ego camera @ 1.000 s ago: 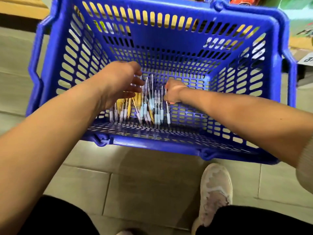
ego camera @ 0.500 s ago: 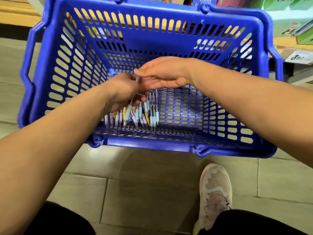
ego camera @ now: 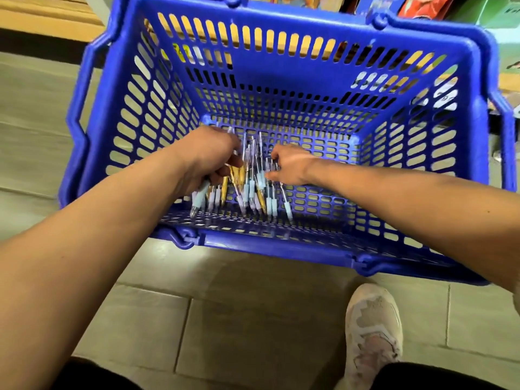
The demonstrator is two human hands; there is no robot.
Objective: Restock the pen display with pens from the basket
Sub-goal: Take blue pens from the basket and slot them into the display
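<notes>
A blue plastic basket (ego camera: 315, 68) stands on the tiled floor in front of me. Several pens (ego camera: 253, 195) with light blue, lilac and yellow grips lie in a heap on its bottom, near the front wall. My left hand (ego camera: 208, 156) is down in the basket, its fingers closed around a bunch of pens; one light blue pen (ego camera: 199, 199) sticks out below the palm. My right hand (ego camera: 289, 167) is beside it on the right, its fingertips pinching at pens in the heap. The pen display is out of view.
Shelves with colourful boxes (ego camera: 422, 7) rise behind the basket at the top right. A wooden shelf edge (ego camera: 42, 12) runs along the top left. My pale shoe (ego camera: 371, 330) rests on the floor tiles in front of the basket.
My right hand has dropped from above my left hand back into the pen heap. My left hand still holds its pens. The view has shifted slightly.
</notes>
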